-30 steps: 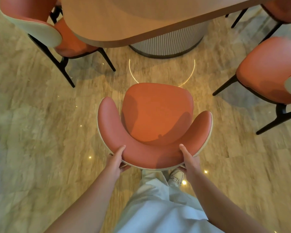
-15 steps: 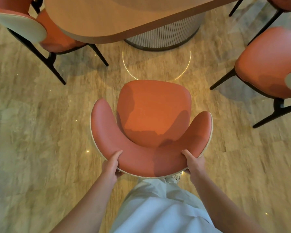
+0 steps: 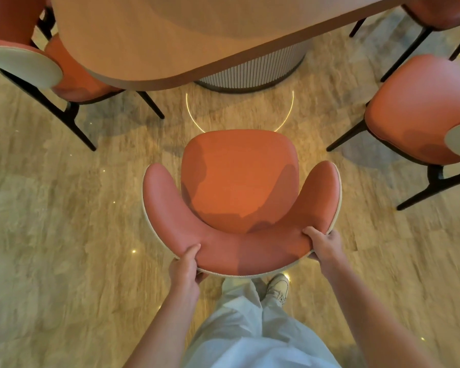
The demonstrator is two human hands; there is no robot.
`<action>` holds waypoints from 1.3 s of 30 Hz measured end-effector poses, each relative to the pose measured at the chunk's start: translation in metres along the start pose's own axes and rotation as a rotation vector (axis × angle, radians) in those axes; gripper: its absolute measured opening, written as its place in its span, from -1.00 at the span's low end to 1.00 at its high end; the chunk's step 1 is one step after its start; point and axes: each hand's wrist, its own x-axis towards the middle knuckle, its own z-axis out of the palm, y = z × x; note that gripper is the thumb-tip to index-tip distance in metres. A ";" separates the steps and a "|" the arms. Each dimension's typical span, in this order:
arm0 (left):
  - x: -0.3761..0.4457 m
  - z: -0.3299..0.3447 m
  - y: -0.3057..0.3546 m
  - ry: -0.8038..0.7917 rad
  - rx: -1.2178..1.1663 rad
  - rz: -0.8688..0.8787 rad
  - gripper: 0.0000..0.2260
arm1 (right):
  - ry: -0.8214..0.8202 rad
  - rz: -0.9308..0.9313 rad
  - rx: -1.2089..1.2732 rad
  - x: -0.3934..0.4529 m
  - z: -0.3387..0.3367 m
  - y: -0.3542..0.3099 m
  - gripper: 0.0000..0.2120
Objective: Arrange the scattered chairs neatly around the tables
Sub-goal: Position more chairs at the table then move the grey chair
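Orange chair in both hands

The chair hides its own legs. Fingers of each hand curl out of sight behind its backrest. The counter and side chairs are cropped.

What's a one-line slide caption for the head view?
Both hands, left hand and right hand, grip the curved back of an orange chair facing the wooden table.
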 end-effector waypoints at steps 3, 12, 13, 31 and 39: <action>0.001 0.026 0.019 -0.012 -0.045 0.007 -0.66 | -0.016 -0.070 -0.014 0.019 0.008 -0.041 -0.69; 0.010 0.084 0.048 -0.045 -0.138 -0.062 -0.68 | -0.047 -0.150 -0.084 0.074 0.033 -0.116 -0.72; 0.010 0.089 0.050 -0.048 -0.142 -0.065 -0.68 | -0.046 -0.151 -0.093 0.078 0.034 -0.121 -0.73; 0.018 0.092 0.053 -0.204 0.031 -0.075 -0.80 | -0.002 -0.153 0.014 0.077 0.037 -0.106 -0.62; -0.001 0.086 0.051 -0.204 0.095 -0.004 -0.75 | -0.059 0.000 0.073 0.051 0.042 -0.079 -0.59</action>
